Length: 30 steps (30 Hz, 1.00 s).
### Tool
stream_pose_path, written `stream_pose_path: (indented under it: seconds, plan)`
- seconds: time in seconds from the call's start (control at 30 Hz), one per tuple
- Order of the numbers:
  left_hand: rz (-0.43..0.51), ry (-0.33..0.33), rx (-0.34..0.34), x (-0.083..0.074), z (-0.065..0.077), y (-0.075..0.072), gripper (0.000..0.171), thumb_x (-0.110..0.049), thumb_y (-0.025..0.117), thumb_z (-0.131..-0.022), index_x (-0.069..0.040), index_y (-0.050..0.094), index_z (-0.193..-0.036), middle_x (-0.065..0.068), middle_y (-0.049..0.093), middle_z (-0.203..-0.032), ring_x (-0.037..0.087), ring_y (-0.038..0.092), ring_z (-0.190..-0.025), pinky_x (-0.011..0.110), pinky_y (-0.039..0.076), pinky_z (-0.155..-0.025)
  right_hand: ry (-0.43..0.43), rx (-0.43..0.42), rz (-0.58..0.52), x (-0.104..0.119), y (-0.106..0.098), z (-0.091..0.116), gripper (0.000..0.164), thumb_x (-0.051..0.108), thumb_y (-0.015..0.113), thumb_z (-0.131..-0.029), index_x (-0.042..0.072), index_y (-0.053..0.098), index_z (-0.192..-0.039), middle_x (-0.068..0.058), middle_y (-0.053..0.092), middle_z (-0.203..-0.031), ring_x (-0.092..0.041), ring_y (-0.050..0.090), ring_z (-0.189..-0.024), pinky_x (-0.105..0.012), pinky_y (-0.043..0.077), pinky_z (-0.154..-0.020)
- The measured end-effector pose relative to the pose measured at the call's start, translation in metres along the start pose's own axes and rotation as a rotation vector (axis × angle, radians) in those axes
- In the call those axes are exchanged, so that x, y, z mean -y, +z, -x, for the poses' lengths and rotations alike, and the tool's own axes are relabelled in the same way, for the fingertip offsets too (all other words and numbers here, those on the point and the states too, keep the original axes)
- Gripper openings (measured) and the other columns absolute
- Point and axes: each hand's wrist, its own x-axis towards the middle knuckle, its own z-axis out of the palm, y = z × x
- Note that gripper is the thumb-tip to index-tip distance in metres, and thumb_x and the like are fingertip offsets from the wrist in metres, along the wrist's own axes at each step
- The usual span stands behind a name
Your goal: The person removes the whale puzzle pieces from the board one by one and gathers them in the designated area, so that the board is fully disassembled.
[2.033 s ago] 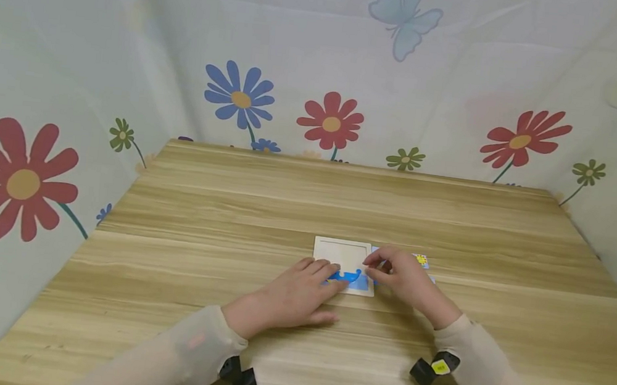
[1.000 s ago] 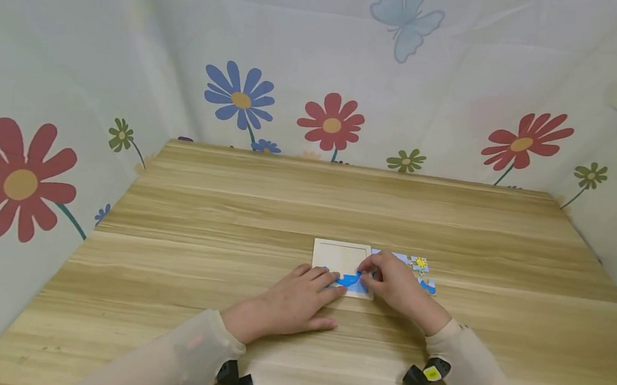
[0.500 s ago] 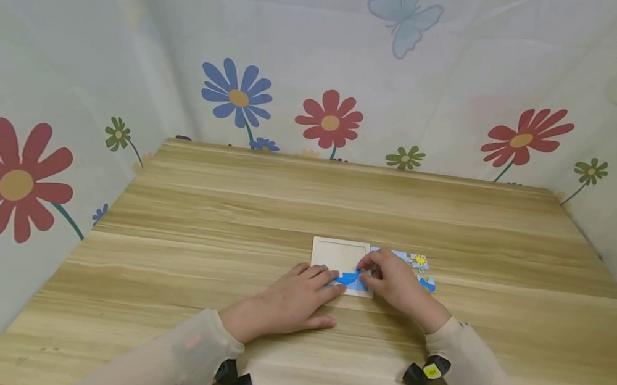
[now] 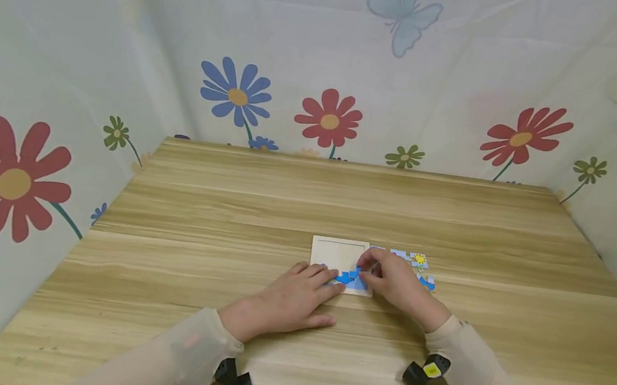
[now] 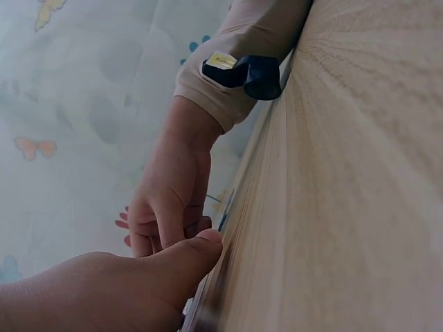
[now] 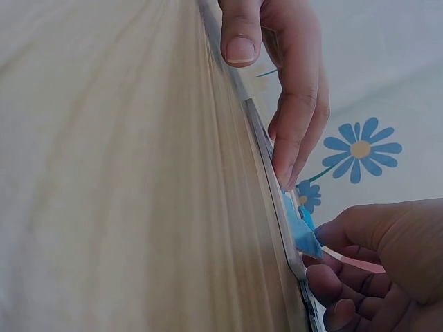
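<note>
In the head view, a pale wooden puzzle tray [image 4: 338, 255] lies on the table with blue pieces along its near side. My left hand [image 4: 291, 297] lies flat over its near left corner, fingers stretched onto the pieces and thumb apart on the wood. My right hand [image 4: 401, 283] pinches a blue puzzle piece [image 4: 356, 274] between thumb and forefinger at the tray's right side. In the right wrist view, that light-blue piece [image 6: 303, 234] stands tilted up from the tray, its edge at my right fingertips. My left fingers partly hide the other fitted pieces.
Right of the tray, loose puzzle pieces lie on the table, one with a yellow sun [image 4: 420, 259] and one with a blue shape [image 4: 427, 283]. Part of this group is behind my right hand. A flowered cloth [image 4: 322, 51] hangs behind the wooden table [image 4: 263, 200].
My right hand has come slightly left onto the tray's right edge and pinches the blue piece, where a gap now shows beside its neighbour. The left hand stays nearly still.
</note>
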Motion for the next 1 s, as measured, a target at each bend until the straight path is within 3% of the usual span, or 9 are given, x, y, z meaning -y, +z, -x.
stream_pose_path:
  seconds: [0.3,0.7,1.0]
  plan:
    - [-0.009,0.0,0.0,0.001,0.001,0.0,0.059,-0.058,0.047,-0.094,-0.021,0.05,-0.139,0.005,0.051,-0.142,0.024,0.047,-0.131,0.043,0.038,-0.107,-0.021,-0.005,-0.032,0.001,-0.001,-0.001,0.008,0.007,0.065,-0.087,0.009,0.062,-0.095,-0.003,0.066,-0.083,-0.006,0.049,-0.062,-0.02,0.041,-0.058]
    - [0.012,-0.011,0.003,0.002,0.002,0.0,0.058,-0.058,0.047,-0.094,-0.021,0.051,-0.139,0.005,0.052,-0.142,0.025,0.047,-0.131,0.044,0.038,-0.107,-0.004,-0.004,-0.167,-0.002,-0.001,-0.003,0.008,0.004,0.064,-0.089,0.005,0.062,-0.096,-0.006,0.064,-0.083,-0.008,0.05,-0.066,-0.019,0.042,-0.058]
    - [0.013,-0.008,0.018,0.001,0.0,-0.002,0.059,-0.058,0.046,-0.094,-0.021,0.049,-0.14,0.005,0.05,-0.143,0.024,0.046,-0.132,0.044,0.038,-0.108,0.006,0.007,-0.204,0.0,-0.01,0.0,0.009,0.004,0.063,-0.089,0.002,0.062,-0.098,-0.009,0.064,-0.084,-0.009,0.05,-0.065,-0.02,0.043,-0.054]
